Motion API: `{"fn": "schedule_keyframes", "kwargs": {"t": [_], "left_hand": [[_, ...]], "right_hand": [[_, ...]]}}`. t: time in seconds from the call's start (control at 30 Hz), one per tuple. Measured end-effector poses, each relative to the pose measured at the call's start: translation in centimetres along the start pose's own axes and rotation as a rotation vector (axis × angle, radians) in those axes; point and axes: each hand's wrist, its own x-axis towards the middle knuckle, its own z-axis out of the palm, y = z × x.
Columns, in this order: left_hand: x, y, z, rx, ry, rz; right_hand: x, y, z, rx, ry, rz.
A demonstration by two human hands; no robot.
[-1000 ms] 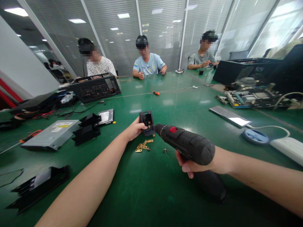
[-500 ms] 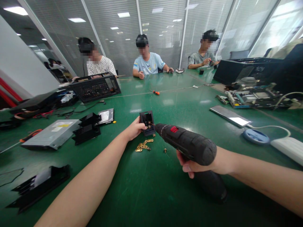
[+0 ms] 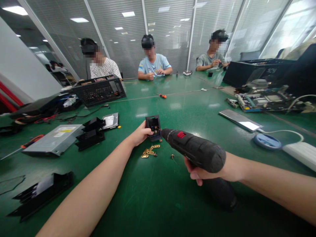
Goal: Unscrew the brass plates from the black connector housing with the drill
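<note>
My left hand [image 3: 141,134] grips a small black box-shaped housing [image 3: 153,120] by its left side, thumb over its edge. Brass-coloured parts show inside the housing's open face. Wrapped round the handle of a black cordless drill [image 3: 192,146] is my right hand [image 3: 197,172]. The drill's thin bit points left into the housing; whether its tip sits in a screw is too small to tell. Just below the housing lie several flat brass plates [image 3: 149,151] with holes. A small brass screw [image 3: 172,156] rests to their right, under the drill's front end.
Black brackets [image 3: 90,140], a silver drive [image 3: 55,140] and a hard drive [image 3: 110,120] lie on the left. To the right are a phone [image 3: 239,120], a blue round case [image 3: 267,141] and a circuit board [image 3: 269,100]. An orange screwdriver [image 3: 163,96] lies ahead. Three people sit opposite.
Both my hands, the drill and the housing keep nearly the same place. Across the table, the middle person has drawn a hand in towards the chest, leaving a small upright object on the table.
</note>
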Motion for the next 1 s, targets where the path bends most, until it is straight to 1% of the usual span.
{"fn": "schedule_keyframes", "kwargs": {"t": [0.23, 0.4, 0.6, 0.77, 1.0], "left_hand": [[-0.02, 0.08, 0.00, -0.001, 0.007, -0.005], [-0.03, 0.09, -0.06, 0.005, 0.010, -0.005], [-0.06, 0.02, -0.09, 0.010, -0.020, 0.016], [0.02, -0.24, -0.33, 0.022, -0.023, 0.031], [-0.03, 0.06, -0.01, 0.035, -0.015, 0.016]], "right_hand": [[-0.09, 0.11, 0.09, -0.004, 0.003, -0.014], [-0.06, 0.21, 0.00, 0.023, 0.001, 0.003], [-0.08, 0.17, -0.10, 0.001, -0.007, -0.022], [-0.07, 0.40, -0.07, 0.014, -0.009, -0.012], [-0.09, 0.50, -0.15, 0.004, -0.013, -0.028]]}}
